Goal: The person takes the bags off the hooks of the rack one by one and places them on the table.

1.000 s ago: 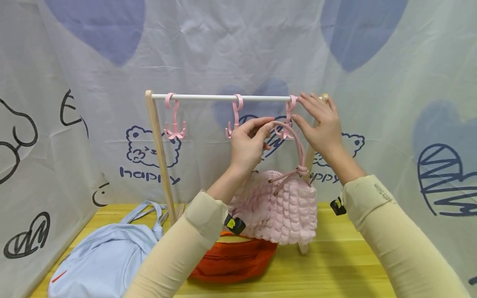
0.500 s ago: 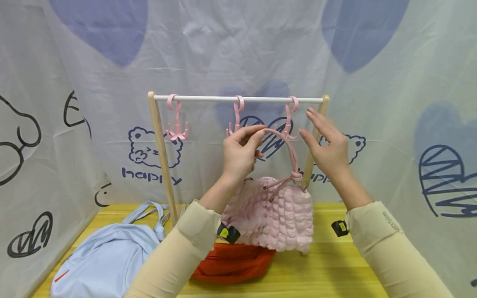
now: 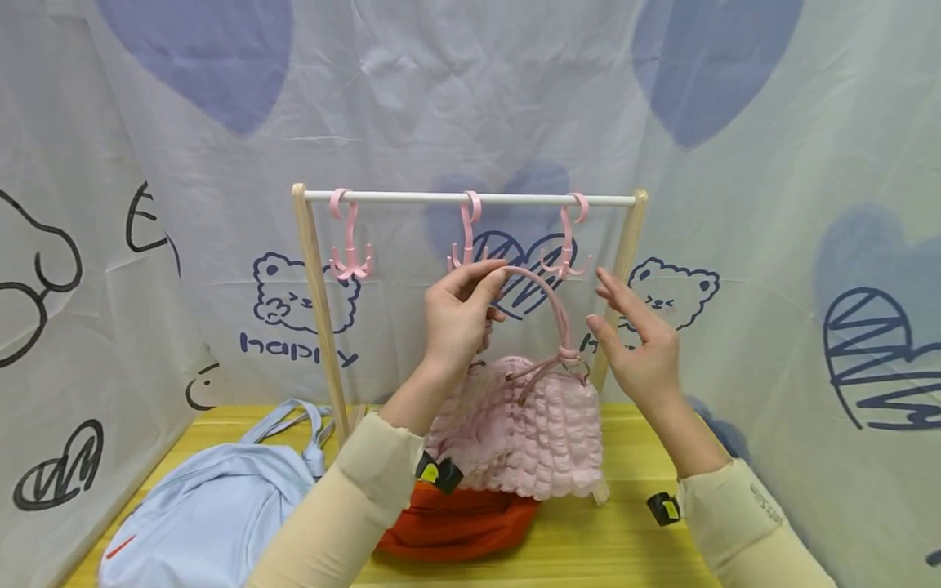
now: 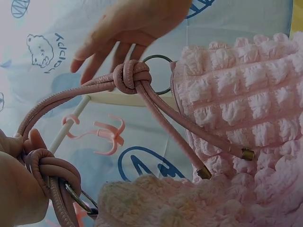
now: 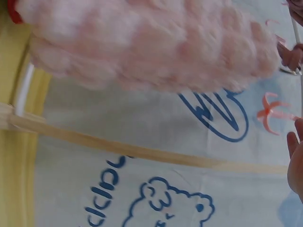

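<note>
My left hand [image 3: 457, 314] pinches the top of the pink handle [image 3: 550, 296] of a puffy pink handbag [image 3: 544, 433]. The bag hangs below that hand, in front of the rack. In the left wrist view the handle [image 4: 71, 97] shows knotted ends and metal rings, with the quilted bag [image 4: 236, 94] beside it. My right hand [image 3: 643, 351] is raised to the right of the handle, fingers extended, holding nothing. Behind it hangs a pink hook [image 3: 566, 245] on the rack's white bar [image 3: 412, 198]. The right wrist view shows the bag [image 5: 151, 42] and some right fingertips [image 5: 296, 137].
Two more pink hooks, the left hook [image 3: 350, 245] and the middle hook [image 3: 467, 229], hang on the bar. Wooden posts [image 3: 320, 310] hold it up. A light blue backpack [image 3: 213, 506] lies at left on the yellow table [image 3: 625, 547]. An orange-red bag [image 3: 463, 531] lies under the handbag.
My left hand has moved left and down with the handbag, away from the right-hand hook. My right hand has drawn down from the bar beside that hook.
</note>
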{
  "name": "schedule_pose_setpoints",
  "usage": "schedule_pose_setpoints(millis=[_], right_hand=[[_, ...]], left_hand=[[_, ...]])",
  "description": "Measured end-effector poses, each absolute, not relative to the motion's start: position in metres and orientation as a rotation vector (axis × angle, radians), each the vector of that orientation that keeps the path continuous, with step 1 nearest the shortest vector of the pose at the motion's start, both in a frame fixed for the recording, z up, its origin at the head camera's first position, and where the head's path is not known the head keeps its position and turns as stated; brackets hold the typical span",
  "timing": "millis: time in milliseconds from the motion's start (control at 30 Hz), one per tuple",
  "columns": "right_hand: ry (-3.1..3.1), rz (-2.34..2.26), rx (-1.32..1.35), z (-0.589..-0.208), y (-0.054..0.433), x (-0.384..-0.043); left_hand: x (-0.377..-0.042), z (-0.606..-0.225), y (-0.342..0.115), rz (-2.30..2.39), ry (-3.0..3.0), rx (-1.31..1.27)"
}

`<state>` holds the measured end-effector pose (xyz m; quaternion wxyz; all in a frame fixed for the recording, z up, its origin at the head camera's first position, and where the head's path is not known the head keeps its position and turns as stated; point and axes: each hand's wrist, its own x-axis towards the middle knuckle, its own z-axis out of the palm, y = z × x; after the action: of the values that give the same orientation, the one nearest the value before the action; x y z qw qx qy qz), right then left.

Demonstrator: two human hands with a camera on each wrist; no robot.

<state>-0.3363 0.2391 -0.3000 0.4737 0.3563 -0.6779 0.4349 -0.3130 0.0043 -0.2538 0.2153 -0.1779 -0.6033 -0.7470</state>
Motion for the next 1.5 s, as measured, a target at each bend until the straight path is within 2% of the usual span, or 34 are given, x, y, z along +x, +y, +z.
schedule_pose_setpoints(millis=[300, 767, 1233, 1500], right_hand=[[-1.618, 1.097, 0.998, -0.331, 0.224, -0.31], [-1.617, 1.089, 1.083, -0.383, 0.224, -0.316], [-1.478, 1.123, 1.153, -0.386, 0.214, -0.321], [-1.556, 1.401, 1.04, -0.386, 0.215, -0.311]], left_hand=[[-0.309, -0.258, -0.001, -2.112, -1.662, -0.468], [-0.305, -0.259, -0.004, -2.191, -1.607, -0.445], [-0.31, -0.266, -0.011, -2.233, -1.63, -0.365], [-0.312, -0.274, -0.016, -2.257, -1.688, -0.322]])
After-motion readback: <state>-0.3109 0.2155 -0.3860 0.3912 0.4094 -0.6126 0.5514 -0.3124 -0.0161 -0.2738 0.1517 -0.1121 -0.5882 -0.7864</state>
